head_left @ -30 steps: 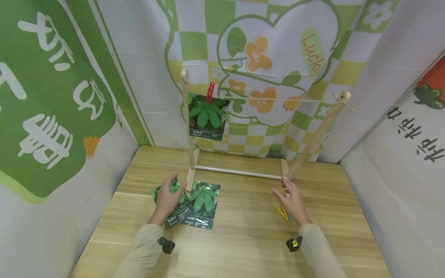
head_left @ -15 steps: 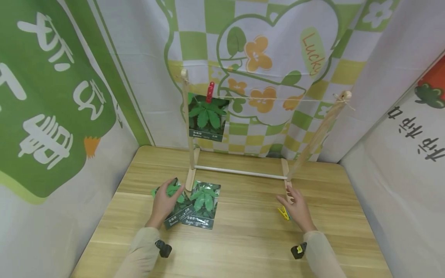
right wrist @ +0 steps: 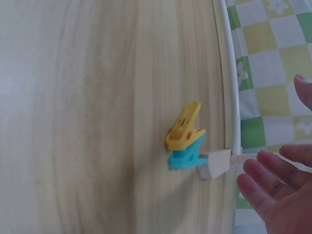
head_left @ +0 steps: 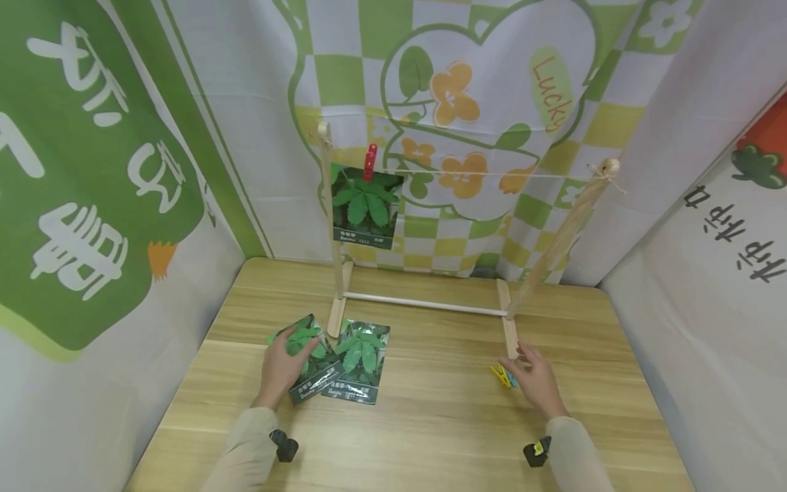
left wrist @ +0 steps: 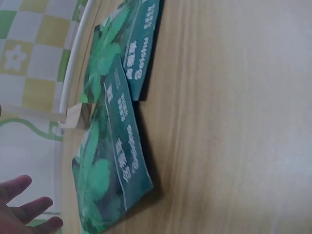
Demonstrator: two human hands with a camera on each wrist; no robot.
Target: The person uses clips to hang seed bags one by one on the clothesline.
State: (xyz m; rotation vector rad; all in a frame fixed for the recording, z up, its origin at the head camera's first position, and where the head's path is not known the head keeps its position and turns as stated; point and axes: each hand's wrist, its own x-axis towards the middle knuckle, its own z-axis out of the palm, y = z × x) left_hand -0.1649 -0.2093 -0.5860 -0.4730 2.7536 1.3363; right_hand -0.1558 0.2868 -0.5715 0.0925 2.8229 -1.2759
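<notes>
My left hand (head_left: 284,369) hovers with spread, relaxed fingers over the left of two flat packets with green leaf pictures. In the left wrist view its fingers (left wrist: 34,209) hold nothing. That left packet (left wrist: 112,161) lies tilted, one corner over the right packet (head_left: 359,355). Beside a yellow clothespin (right wrist: 184,129) and a blue clothespin (right wrist: 185,158) is my right hand (head_left: 537,383). Its fingers are loosely bent, apart from the pins in the right wrist view. The yellow pin lies partly over the blue one.
A wooden frame (head_left: 559,249) with a string (head_left: 492,174) between its posts stands at the back of the table. A red clothespin (head_left: 369,162) holds a similar packet (head_left: 364,208) on the string near the left post. A patterned curtain (head_left: 344,78) hangs behind.
My right hand has come back from the frame's right foot, nearer to me and slightly right, beside the clothespins. The left hand has shifted a little left and nearer, uncovering more of the left packet.
</notes>
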